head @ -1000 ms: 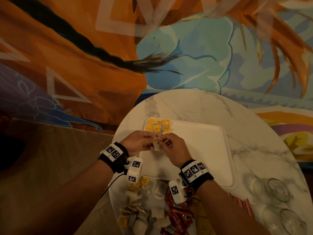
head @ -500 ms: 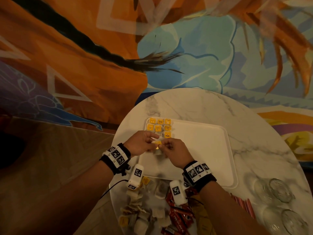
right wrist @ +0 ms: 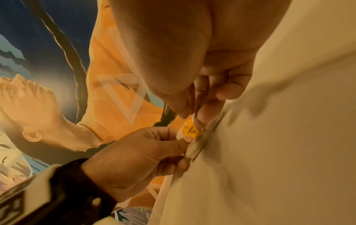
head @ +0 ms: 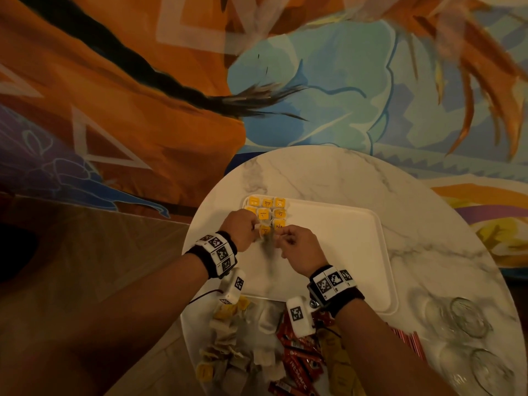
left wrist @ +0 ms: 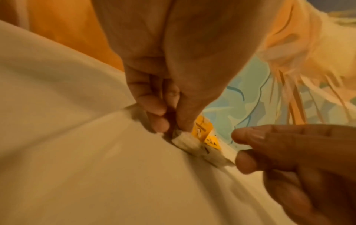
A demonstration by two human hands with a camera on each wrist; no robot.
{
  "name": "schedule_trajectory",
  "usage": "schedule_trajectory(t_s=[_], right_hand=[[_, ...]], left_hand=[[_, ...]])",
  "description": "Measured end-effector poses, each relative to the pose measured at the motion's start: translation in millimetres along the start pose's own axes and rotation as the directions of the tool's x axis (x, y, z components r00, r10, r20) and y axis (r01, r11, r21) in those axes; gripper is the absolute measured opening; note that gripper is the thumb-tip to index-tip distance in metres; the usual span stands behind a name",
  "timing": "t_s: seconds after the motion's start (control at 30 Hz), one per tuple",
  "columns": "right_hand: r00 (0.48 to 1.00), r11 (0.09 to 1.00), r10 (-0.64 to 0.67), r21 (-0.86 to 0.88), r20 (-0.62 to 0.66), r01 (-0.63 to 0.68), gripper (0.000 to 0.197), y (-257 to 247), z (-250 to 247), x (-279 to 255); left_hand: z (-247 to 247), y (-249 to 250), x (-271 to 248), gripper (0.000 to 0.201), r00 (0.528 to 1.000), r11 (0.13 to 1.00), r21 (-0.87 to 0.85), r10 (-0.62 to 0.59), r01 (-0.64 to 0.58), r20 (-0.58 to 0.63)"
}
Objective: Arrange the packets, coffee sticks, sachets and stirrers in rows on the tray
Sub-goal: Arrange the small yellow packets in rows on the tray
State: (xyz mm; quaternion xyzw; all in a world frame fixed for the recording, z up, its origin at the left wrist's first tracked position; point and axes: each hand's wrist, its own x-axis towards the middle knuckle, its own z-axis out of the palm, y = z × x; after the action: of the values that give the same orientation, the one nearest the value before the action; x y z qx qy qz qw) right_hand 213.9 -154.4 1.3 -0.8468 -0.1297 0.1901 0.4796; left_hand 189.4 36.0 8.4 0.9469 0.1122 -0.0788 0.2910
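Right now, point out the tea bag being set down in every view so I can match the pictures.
Head: the tea bag sits at the tray's far-left corner, between both hands.
Left wrist: centre, under the left hand.
Right wrist: centre, below the right hand.
Shared landmark: its yellow tag, in all three.

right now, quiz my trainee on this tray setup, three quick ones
1. True or false: the yellow packets sit at the tray's far left corner.
2. What is the left hand pinching? A) a red coffee stick B) a yellow-tagged packet C) a glass
3. Where do the red coffee sticks lie?

Key: 1 true. 2 B. 3 on the table, off the tray, near the person.
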Motion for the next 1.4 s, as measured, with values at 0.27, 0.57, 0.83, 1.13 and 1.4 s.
schedule_trajectory(t_s=[0.27,0.57,0.83,1.13,1.4], right_hand=[[1.0,0.999,0.02,0.038,-0.004,-0.02,0.009,1.8,-14.2,-18.7],[0.986,0.986,-0.043,-0.155,0.162,0.069,0.01,-4.5,-29.3,-52.9],[0.944,0.907,-0.096,-0.363,0.315,0.214,0.016,-15.5,-28.3,-91.3],[0.917,0.692,-0.026,-0.654,0.399,0.305,0.022,2.5,2.5,-117.6],[0.939,0.629,-0.071,-0.716,0.335,0.303,0.031,13.6,16.1,-121.7]], left_hand=[[-0.5,5.9,17.3,0.032,0.999,0.995,0.098,-0.019,0.024,-0.049],[-19.7,1.2,-19.1,0.024,0.995,0.995,-0.055,0.081,-0.078,0.061],[-28.5,-6.4,-108.3,0.027,0.892,0.951,-0.054,0.304,-0.303,0.334],[11.0,-14.7,-141.0,0.033,0.875,0.916,0.154,0.289,-0.371,0.389],[22.9,-12.7,-139.5,0.03,0.853,0.853,0.289,0.288,-0.435,0.436]])
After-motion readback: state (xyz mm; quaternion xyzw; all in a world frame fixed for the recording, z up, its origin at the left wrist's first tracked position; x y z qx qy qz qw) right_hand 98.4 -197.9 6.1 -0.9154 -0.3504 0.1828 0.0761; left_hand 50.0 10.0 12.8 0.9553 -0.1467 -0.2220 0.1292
